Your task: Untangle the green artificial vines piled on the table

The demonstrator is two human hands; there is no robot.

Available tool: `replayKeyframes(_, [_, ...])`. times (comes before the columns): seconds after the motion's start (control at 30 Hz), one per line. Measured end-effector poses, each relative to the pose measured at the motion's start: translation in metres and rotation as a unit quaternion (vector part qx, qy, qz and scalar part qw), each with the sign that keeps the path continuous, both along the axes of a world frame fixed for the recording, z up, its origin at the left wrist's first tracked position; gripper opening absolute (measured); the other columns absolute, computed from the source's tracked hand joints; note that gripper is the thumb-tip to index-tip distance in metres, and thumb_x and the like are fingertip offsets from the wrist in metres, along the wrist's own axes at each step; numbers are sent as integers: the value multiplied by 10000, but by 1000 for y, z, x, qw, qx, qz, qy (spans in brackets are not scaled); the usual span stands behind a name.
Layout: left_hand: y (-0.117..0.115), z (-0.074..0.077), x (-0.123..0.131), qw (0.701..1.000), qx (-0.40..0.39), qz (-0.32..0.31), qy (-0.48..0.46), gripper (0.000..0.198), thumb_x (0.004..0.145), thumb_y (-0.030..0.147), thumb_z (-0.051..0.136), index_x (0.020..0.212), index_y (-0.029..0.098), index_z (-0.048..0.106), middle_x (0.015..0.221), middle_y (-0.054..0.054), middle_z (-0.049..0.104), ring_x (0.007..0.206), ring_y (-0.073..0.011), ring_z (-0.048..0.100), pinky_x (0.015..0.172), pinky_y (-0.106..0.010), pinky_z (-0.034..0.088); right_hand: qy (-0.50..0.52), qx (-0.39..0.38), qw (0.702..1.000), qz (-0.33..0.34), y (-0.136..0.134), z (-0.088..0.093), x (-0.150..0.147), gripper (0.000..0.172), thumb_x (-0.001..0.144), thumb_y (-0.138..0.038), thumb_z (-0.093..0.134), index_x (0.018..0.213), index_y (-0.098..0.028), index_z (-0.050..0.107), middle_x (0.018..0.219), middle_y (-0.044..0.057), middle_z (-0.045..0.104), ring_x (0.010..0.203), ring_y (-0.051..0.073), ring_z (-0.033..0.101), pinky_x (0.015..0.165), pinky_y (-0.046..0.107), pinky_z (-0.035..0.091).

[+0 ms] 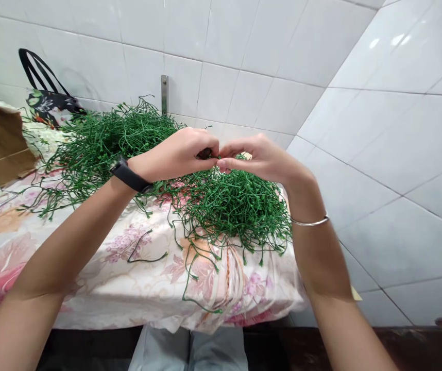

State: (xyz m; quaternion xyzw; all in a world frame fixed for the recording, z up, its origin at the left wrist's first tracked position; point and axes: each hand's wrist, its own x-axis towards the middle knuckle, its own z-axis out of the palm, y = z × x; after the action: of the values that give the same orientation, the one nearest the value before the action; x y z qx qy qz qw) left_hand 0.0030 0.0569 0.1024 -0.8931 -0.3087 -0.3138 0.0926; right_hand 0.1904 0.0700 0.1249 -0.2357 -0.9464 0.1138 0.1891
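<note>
Pinching tiny green bit (219,157), left hand (192,150) and right hand (262,157) meeting at twelve o'clock, thumbs and fingertips pressed close. From hands: small stem pile (244,206) at five o'clock, bigger heap (118,135) at nine o'clock, black bag (51,103) beyond. Flowered cloth (105,293) underneath.

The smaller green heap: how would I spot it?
Find the flowered cloth. At its right end, below the right hand, lies the smaller green heap. Unlike the larger green heap to its left, it sits closer to the person.
</note>
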Motion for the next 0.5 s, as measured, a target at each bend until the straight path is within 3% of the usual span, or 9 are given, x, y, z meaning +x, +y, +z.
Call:
replayKeyframes(0.13, [1,-3,2,999,13,24,19,197,780,286,473,762,138,601,668,-18,544,633,-100,484,587,-223,345,-37,89,994,-44,-2,-1,-3,197,815,-231,437,756,-133,598,609,-9,558,539,49,424,548,211,309])
replayKeyframes(0.3, [5,-6,3,999,7,46,24,190,780,276,461,730,136,580,639,-16,525,610,-104,460,574,-225,333,-82,185,973,-110,-2,-9,-12,223,796,-219,405,614,-140,508,509,-27,389,493,52,280,521,233,226])
replayKeyframes(0.5, [8,-7,6,998,-10,54,-7,196,787,229,445,635,145,535,515,24,428,482,-69,336,481,-216,244,-53,269,951,-144,-1,-13,-15,222,783,-230,378,584,-161,448,521,-15,364,512,76,261,616,269,270])
